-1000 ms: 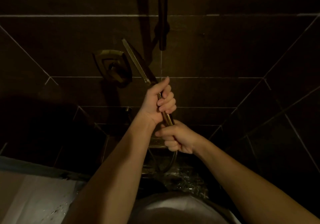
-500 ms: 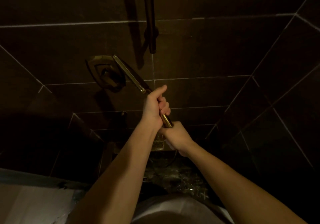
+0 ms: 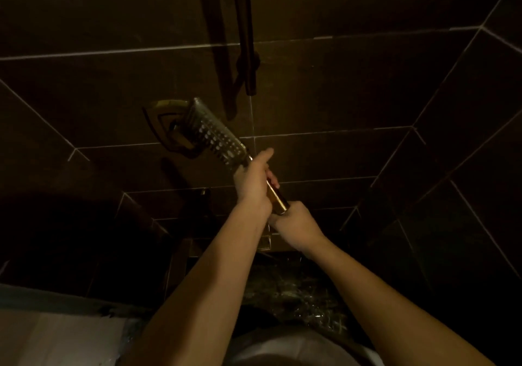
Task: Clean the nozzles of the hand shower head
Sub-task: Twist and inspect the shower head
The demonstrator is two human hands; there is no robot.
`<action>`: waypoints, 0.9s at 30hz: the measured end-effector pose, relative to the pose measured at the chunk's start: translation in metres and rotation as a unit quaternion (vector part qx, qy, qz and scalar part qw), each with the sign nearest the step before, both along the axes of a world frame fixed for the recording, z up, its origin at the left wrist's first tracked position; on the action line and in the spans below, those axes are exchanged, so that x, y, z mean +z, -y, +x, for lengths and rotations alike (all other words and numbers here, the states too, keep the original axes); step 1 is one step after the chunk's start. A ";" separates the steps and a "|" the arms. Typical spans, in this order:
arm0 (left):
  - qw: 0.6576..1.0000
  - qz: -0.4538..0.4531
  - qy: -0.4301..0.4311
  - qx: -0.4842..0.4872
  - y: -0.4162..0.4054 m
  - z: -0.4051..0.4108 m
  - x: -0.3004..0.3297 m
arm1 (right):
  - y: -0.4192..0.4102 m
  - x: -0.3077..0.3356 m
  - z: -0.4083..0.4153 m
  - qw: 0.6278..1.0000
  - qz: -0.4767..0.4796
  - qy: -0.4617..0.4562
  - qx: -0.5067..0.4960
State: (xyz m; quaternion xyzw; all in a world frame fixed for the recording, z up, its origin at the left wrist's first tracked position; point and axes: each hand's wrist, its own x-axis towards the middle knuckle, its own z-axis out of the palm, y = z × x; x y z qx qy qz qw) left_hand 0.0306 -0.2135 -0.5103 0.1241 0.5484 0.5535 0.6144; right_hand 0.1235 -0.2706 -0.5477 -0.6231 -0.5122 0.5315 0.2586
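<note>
Head view:
- Hand shower head (image 3: 214,135): rectangular, gold-toned, held up before the dark tiled wall (image 3: 353,88), tilted up and to the left; nozzle face with rows of pale dots turned toward the camera.
- Handle (image 3: 278,200): gold tube, running down-right from the head between both hands.
- Left hand (image 3: 252,180): fingers wrapped round the upper handle just below the head, thumb pointing up.
- Right hand (image 3: 296,224): curled round the handle's lower end, just beneath the left hand.
- Wall bracket (image 3: 166,128): gold-toned, behind the head.
- Vertical rail (image 3: 247,32): dark, above, on the wall.
</note>
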 end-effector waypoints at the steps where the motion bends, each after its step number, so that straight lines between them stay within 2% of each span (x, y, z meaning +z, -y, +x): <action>1: 0.997 0.025 0.049 -0.053 -0.001 -0.006 0.001 | -0.004 0.005 0.005 0.999 -0.027 -0.039 0.022; 3: 0.973 0.099 0.155 -0.136 -0.001 -0.016 0.001 | -0.010 0.014 0.015 0.982 -0.099 -0.144 0.077; 5: 0.945 0.152 0.218 -0.189 0.000 -0.022 0.001 | -0.015 0.022 0.019 0.947 -0.178 -0.223 0.147; 7: 0.918 0.182 0.258 -0.241 -0.002 -0.026 0.003 | -0.019 0.026 0.019 0.914 -0.231 -0.261 0.210; 9: 0.909 0.176 0.270 -0.265 -0.007 -0.028 0.008 | -0.023 0.026 0.017 0.904 -0.245 -0.276 0.216; 11: 0.937 0.135 0.228 -0.226 -0.011 -0.025 0.011 | -0.025 0.022 0.013 0.928 -0.223 -0.246 0.168; 14: 0.986 0.054 0.120 -0.099 -0.009 -0.014 0.010 | -0.025 0.014 0.002 0.986 -0.105 -0.093 0.091; 17: 0.998 -0.007 0.069 0.007 -0.008 -0.004 0.004 | -0.024 0.004 -0.008 0.998 -0.002 0.041 0.049; 19: 0.998 -0.012 0.056 0.022 -0.009 -0.003 0.003 | -0.023 0.002 -0.009 0.997 0.022 0.059 0.054; 22: 0.996 0.026 0.068 -0.042 -0.011 -0.011 0.000 | -0.025 0.008 -0.001 0.996 0.012 -0.005 0.092; 24: 0.984 0.092 0.091 -0.119 -0.009 -0.020 0.002 | -0.028 0.015 0.008 0.986 -0.048 -0.107 0.114; 27: 0.947 0.204 0.154 -0.195 -0.008 -0.030 0.008 | -0.031 0.024 0.015 0.939 -0.167 -0.242 0.179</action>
